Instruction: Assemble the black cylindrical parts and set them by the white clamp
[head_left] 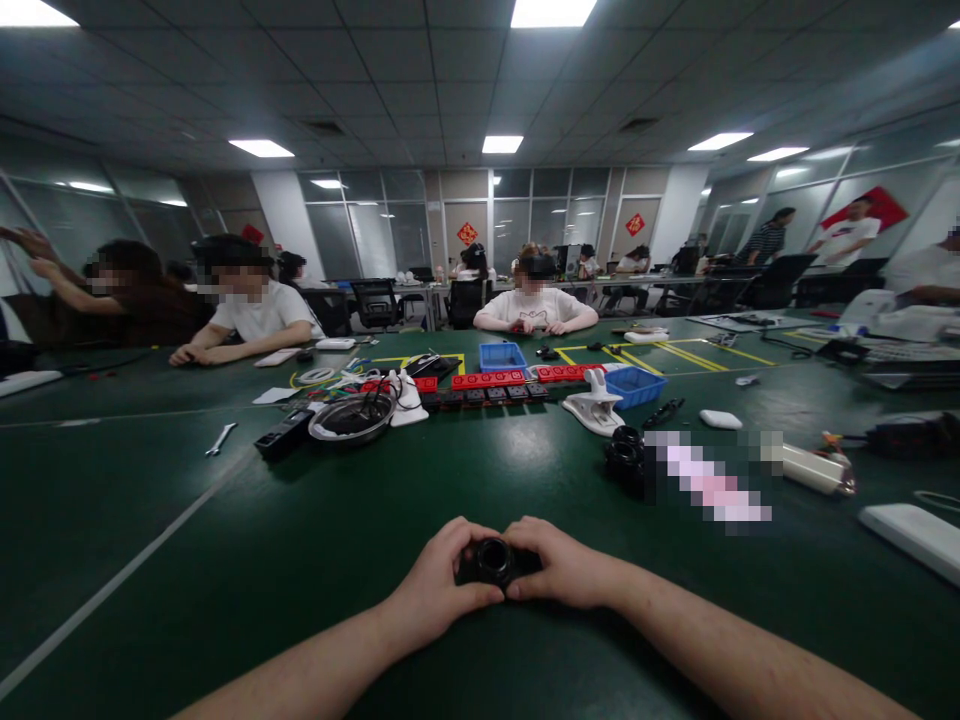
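Note:
A small black part with a round, ring-like opening (493, 562) is between my two hands, low over the near middle of the green table. From the left, my left hand (444, 575) curves round it, thumb along the near side and fingers on the far side. My right hand (556, 562) grips the other side the same way, and the two hands almost meet at the fingertips. The opening faces up toward me. Its lower part is hidden, so I cannot tell exactly what kind of part it is.
On the green table (300, 540) are a metal bowl (352, 420), red and black strips (489, 380), blue trays (634, 386), a white clamp (595, 402) and a wrench (222, 439). Black round parts (625, 458) and a white cylinder (814, 468) lie right. People sit across.

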